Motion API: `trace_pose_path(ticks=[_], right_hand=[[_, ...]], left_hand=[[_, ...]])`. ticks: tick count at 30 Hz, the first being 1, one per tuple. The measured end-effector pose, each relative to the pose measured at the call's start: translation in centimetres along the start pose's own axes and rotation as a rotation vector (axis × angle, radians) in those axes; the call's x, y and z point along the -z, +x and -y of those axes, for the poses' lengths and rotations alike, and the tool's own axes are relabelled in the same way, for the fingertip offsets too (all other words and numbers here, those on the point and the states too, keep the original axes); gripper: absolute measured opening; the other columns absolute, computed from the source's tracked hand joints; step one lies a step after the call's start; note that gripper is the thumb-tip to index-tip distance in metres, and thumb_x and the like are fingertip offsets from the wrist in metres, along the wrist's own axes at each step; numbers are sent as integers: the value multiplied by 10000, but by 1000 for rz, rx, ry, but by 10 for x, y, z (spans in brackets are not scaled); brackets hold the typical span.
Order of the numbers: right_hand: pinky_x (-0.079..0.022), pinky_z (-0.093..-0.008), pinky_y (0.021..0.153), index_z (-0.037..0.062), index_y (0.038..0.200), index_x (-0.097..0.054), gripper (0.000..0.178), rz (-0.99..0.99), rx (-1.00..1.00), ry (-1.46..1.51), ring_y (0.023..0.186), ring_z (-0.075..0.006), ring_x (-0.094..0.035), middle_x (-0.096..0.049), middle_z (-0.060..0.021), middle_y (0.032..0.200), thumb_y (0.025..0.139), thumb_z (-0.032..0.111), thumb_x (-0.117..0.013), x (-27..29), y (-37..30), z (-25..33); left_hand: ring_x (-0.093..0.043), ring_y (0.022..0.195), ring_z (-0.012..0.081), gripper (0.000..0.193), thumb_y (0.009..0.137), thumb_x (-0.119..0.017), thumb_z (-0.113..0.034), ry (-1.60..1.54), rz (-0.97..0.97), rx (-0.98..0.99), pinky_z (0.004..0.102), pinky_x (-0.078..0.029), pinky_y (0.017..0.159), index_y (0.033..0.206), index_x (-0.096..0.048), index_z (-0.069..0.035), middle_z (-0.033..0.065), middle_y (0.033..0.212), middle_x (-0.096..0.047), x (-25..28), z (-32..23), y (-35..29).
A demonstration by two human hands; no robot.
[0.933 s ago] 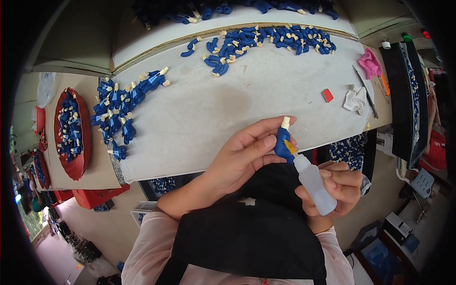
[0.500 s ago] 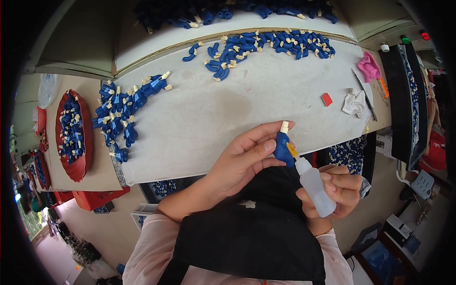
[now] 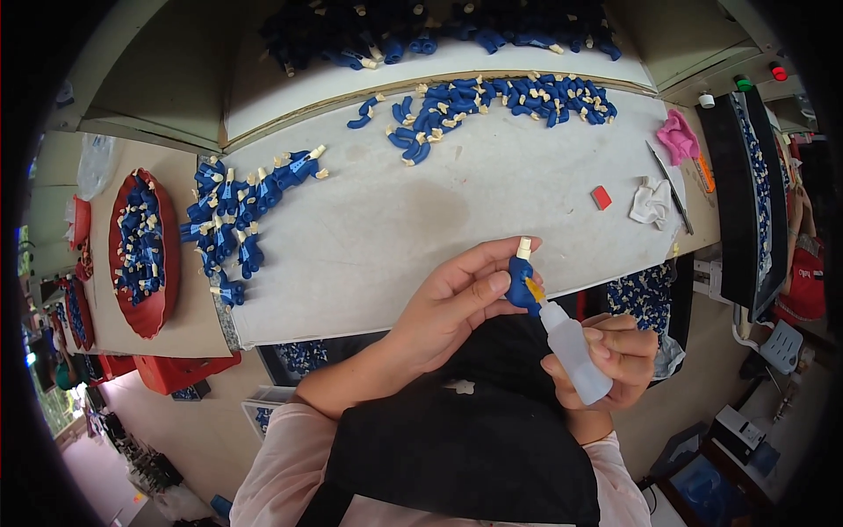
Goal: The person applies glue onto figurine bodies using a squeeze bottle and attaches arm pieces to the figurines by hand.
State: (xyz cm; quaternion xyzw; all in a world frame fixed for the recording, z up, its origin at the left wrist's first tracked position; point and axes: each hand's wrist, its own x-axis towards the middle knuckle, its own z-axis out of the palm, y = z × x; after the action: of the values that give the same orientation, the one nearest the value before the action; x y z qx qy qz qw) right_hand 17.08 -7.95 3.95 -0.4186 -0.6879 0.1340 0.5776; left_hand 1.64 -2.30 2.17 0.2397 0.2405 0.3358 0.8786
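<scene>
My left hand (image 3: pixel 464 294) pinches a small blue figure part (image 3: pixel 522 283) with a cream peg sticking up from its top, just above the table's front edge. In my right hand (image 3: pixel 615 358) is a translucent white squeeze bottle (image 3: pixel 575 351), tilted up to the left. Its yellow nozzle tip (image 3: pixel 534 290) meets the side of the blue part, where the exact contact is too small to make out. Similar blue torso-like pieces (image 3: pixel 237 206) with cream ends lie at the table's left. A heap of curved blue arm pieces (image 3: pixel 518 97) with cream hands lies along the back.
A red scalloped tray (image 3: pixel 167 290) of blue parts stands at the left. On the right lie a small red block (image 3: pixel 601 198), a white cloth (image 3: pixel 649 203), a thin dark tool (image 3: pixel 670 186), a pink cloth (image 3: pixel 677 137) and an orange cutter (image 3: pixel 705 174). More parts fill a shelf behind.
The nozzle and bottle have shifted slightly left against the blue part, and the part has turned a little more upright. Both hands keep their holds. The whole view has shifted slightly.
</scene>
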Motion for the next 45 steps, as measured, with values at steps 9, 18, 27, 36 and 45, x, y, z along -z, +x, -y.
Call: trace_pose_path(ticks=[9, 18, 27, 36, 45], right_hand=[[-414, -216, 466, 23, 897, -451, 405, 5, -3, -15, 566, -132, -442, -419, -83, 820, 615, 46, -741, 1, 1, -1], [-450, -269, 544, 48, 852, -357, 333, -292, -258, 117, 594, -151, -465, -409, -104, 808, 656, 39, -625, 9, 19, -12], [-461, -276, 627, 4, 897, -493, 219, 144, -483, -106, 743, -214, -567, -511, -85, 854, 698, -14, -584, -18, 84, -117], [-443, -340, 610, 22, 786, -563, 155, 244, -279, -723, 661, -278, -543, -519, -77, 799, 652, 41, -640, -45, 96, -124], [-408, -230, 591, 18, 787, -553, 101, 168, -700, -98, 654, -101, -534, -575, -56, 735, 709, 33, -615, -22, 72, -84]], left_hand=[[-519, 952, 165, 362, 880, -426, -165, 59, -37, -26, 285, -428, 825, 1215, -391, -31, 113, 986, -530, 1, -1, 2], [-513, 981, 176, 369, 877, -430, -130, -46, -90, -163, 287, -422, 833, 1224, -375, -17, 95, 1016, -527, 20, -16, -1], [-524, 969, 209, 374, 871, -437, -125, -91, -187, -355, 301, -434, 819, 1222, -376, -11, 96, 1005, -524, 41, -34, -15], [-525, 963, 202, 372, 870, -441, -120, -137, -216, -354, 310, -431, 827, 1220, -378, -12, 92, 999, -525, 50, -35, -19], [-525, 988, 259, 388, 868, -420, -98, -182, -149, -242, 340, -458, 829, 1234, -341, 6, 143, 1020, -518, 39, -22, -9]])
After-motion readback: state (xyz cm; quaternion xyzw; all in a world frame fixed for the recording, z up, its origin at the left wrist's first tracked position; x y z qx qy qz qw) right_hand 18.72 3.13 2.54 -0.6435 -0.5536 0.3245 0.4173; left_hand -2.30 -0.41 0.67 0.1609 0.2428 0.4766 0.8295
